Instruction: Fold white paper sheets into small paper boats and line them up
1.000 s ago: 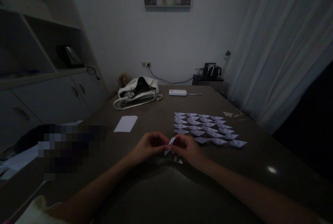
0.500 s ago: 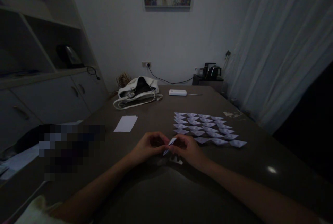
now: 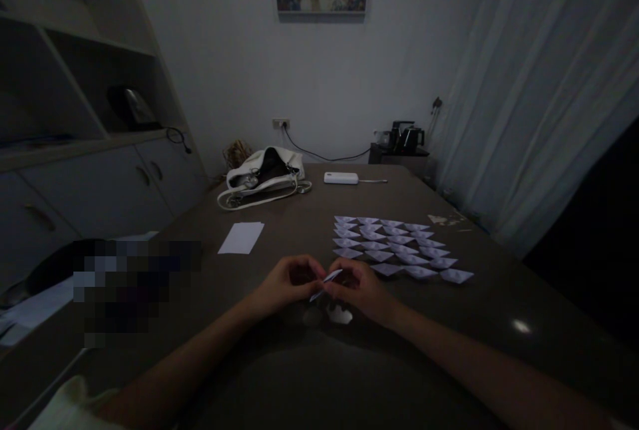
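Between my two hands, just above the table, is a small folded piece of white paper (image 3: pixel 333 275), slanting up to the right. My left hand (image 3: pixel 292 280) pinches it from the left with thumb and fingertips. From the other side my right hand (image 3: pixel 357 285) pinches the same paper, its thumb close to the left thumb. The fingers hide the paper's middle, so its exact folded shape is unclear. Beyond my right hand, several white paper boats (image 3: pixel 399 249) stand in rows. Past my left hand lies a small stack of white paper sheets (image 3: pixel 241 237).
A white handbag (image 3: pixel 267 177) rests at the back left of the brown table (image 3: pixel 319 377). A white power bank (image 3: pixel 341 178) with a short cable lies at the back. White scraps (image 3: pixel 446 219) lie right of the boats. A blurred-out patch (image 3: pixel 140 290) covers things at left.
The folded paper has tilted flatter between my fingers, its upper end swinging to the right. My hands stay in nearly the same place.
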A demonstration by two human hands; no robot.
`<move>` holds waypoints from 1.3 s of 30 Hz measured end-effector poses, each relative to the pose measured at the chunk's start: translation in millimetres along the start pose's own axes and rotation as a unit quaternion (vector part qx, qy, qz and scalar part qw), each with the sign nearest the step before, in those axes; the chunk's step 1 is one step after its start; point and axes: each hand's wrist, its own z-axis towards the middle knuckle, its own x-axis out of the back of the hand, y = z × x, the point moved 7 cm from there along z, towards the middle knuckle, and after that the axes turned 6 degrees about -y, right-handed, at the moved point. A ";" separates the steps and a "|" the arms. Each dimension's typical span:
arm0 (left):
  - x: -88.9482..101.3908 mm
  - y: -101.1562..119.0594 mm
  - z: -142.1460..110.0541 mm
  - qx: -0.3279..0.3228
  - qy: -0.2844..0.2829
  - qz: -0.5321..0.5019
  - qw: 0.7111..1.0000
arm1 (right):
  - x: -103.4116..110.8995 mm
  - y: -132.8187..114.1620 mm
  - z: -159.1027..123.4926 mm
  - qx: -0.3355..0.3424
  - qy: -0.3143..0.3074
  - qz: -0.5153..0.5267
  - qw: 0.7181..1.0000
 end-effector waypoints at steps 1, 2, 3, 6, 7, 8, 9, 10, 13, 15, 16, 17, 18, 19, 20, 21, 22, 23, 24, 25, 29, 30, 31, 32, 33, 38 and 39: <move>-1.1 0.2 0.1 0.002 -0.003 -0.006 1.000 | -0.4 -1.1 -0.1 0.001 -0.003 0.001 1.000; -2.4 0.2 0.3 0.003 -0.009 -0.014 1.000 | -0.9 -2.3 -0.1 0.002 -0.006 0.000 1.000; -3.6 0.2 0.4 0.004 -0.016 -0.021 1.000 | -1.3 -3.5 0.0 0.002 -0.008 -0.003 1.000; -4.0 -0.3 1.0 -0.001 -0.025 -0.035 0.999 | -2.3 -7.1 0.6 0.006 -0.015 -0.004 1.000; -2.9 -0.6 1.3 -0.004 -0.022 -0.037 0.999 | -2.5 -8.0 0.9 0.009 -0.018 -0.001 1.000; -1.3 -1.0 1.5 -0.007 -0.015 -0.041 0.999 | -2.6 -8.7 1.0 0.011 -0.020 0.002 1.000; 0.5 -1.5 1.6 -0.010 -0.008 -0.046 0.999 | -2.6 -9.1 1.1 0.012 -0.021 0.005 1.000; 1.9 -2.0 1.7 -0.010 -0.002 -0.054 0.998 | -2.4 -8.8 1.2 0.011 -0.022 0.006 1.000; 3.0 -3.6 1.7 -0.002 0.006 -0.075 0.997 | -2.5 -6.8 1.0 0.003 -0.025 0.005 1.000; 1.6 -4.1 1.6 0.008 0.004 -0.075 0.997 | -2.8 -5.3 0.8 0.003 -0.026 0.003 1.000; 0.9 -4.2 1.7 0.011 0.003 -0.071 0.997 | -2.8 -4.6 0.8 0.004 -0.024 0.003 1.000; 0.5 -4.3 1.8 0.013 0.002 -0.066 0.998 | -2.3 -3.6 0.7 0.005 -0.018 0.005 1.000; 0.4 -4.6 2.0 0.014 0.001 -0.061 0.998 | -2.0 -2.5 0.6 0.005 -0.013 0.008 1.000; 0.6 -5.0 2.2 0.014 0.000 -0.055 0.998 | -1.6 -1.3 0.6 0.003 -0.008 0.007 1.000; 1.2 -5.7 2.6 0.013 -0.001 -0.052 0.999 | -1.0 -0.2 0.6 0.001 -0.002 0.008 1.000; 2.2 -6.6 2.9 0.012 -0.001 -0.050 0.999 | -0.7 0.5 0.7 0.001 0.002 0.007 1.000; 3.1 -7.7 3.3 0.012 -0.001 -0.048 0.999 | -0.4 1.1 0.8 0.000 0.006 0.005 1.000; 4.0 -8.9 3.6 0.014 -0.001 -0.047 0.999 | -0.2 1.5 0.9 -0.001 0.008 0.004 1.000; 4.8 -10.2 3.8 0.019 -0.001 -0.046 0.999 | -0.1 1.7 1.0 -0.002 0.010 0.002 1.000; 5.6 -11.3 3.9 0.024 0.000 -0.045 0.999 | 0.0 1.9 1.0 -0.004 0.011 0.000 1.000; 6.2 -10.7 3.6 0.037 0.007 -0.044 0.998 | -0.1 0.1 0.5 -0.009 0.014 -0.014 1.000; 5.5 -9.8 3.4 0.037 0.007 -0.048 0.998 | -0.6 -0.9 0.3 -0.007 0.010 -0.019 1.000; 4.6 -9.1 3.3 0.038 0.007 -0.053 0.998 | -1.3 -1.9 0.2 -0.005 0.006 -0.022 1.000; 3.7 -8.6 3.1 0.038 0.007 -0.059 0.997 | -1.9 -2.8 0.1 -0.004 0.002 -0.023 1.000; 3.0 -8.2 3.0 0.037 0.008 -0.065 0.997 | -2.3 -3.5 0.1 -0.002 -0.001 -0.022 1.000; 0.8 -7.3 3.1 0.025 0.010 -0.070 0.997 | -3.2 -5.8 1.2 0.005 -0.010 -0.011 1.000; 0.6 -7.5 3.3 0.024 0.009 -0.064 0.998 | -3.5 -6.3 1.4 0.006 -0.013 -0.008 1.000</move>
